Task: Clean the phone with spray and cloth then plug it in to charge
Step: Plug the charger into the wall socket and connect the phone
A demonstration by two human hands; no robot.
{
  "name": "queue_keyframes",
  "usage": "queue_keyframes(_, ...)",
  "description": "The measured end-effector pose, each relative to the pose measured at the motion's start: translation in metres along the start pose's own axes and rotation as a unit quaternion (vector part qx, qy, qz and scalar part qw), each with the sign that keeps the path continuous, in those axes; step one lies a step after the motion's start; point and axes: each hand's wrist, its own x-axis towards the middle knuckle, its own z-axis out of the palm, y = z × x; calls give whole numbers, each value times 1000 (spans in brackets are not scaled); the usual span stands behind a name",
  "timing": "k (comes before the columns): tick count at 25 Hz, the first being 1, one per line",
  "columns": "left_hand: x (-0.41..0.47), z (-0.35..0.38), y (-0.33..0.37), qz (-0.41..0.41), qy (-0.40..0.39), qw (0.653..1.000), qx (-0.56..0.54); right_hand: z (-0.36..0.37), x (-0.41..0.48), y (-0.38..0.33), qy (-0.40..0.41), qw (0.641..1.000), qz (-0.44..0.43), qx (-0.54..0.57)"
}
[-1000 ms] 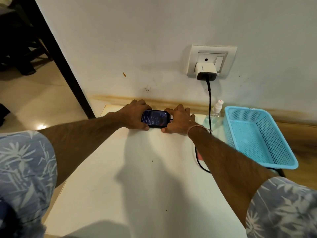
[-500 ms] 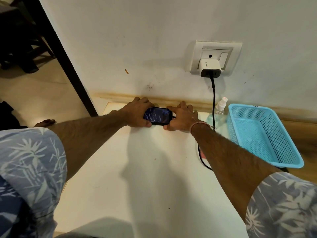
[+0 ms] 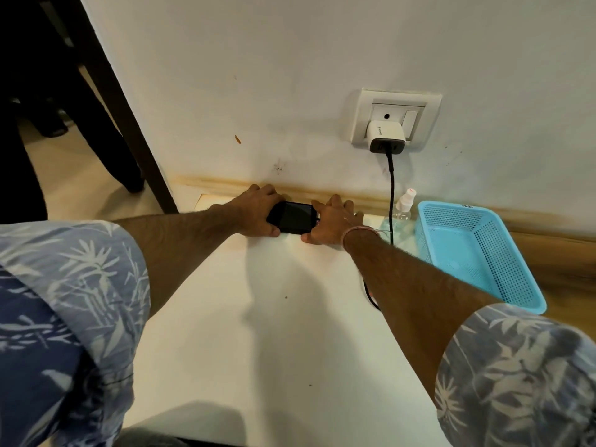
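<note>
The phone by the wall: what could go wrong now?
1. The black cable loops under the right arm; pulling that arm back might snag it and drag the phone, which the left hand grips.
2. The spray bottle stands right beside the cable, close to the right hand; a bump might tip it.
3. The right hand hides the plug end, so it may not be fully in.

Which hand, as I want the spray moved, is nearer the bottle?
Right. The right hand lies just left of the spray bottle; the left hand is beyond the phone.
</note>
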Motion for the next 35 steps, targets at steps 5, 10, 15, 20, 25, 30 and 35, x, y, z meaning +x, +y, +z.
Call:
queue_keyframes(5,-3,-4,6,-36,-20,999,26,-6,-21,2,-9,1000,15,-24)
queue_keyframes(10,-25,-6,28,-74,-4,997,15,-19,-59,12,22,999,8,35)
queue_keyframes(15,-57,-15,79,-72,2,996,-58,-35,-105,6,72,986,-25,150)
queue_keyframes(20,-82,-10,155,15,-1,993,-118,-44,-163,19,177,957,-35,226)
queue_keyframes(25,-94,22,220,122,-63,988,-75,-26,-222,80,193,962,62,183)
queue_keyframes(30,-99,40,228,143,-62,987,-44,2,-248,142,51,997,58,-15)
queue_keyframes(35,-113,41,217,121,-55,988,-76,15,-245,128,27,995,41,-89)
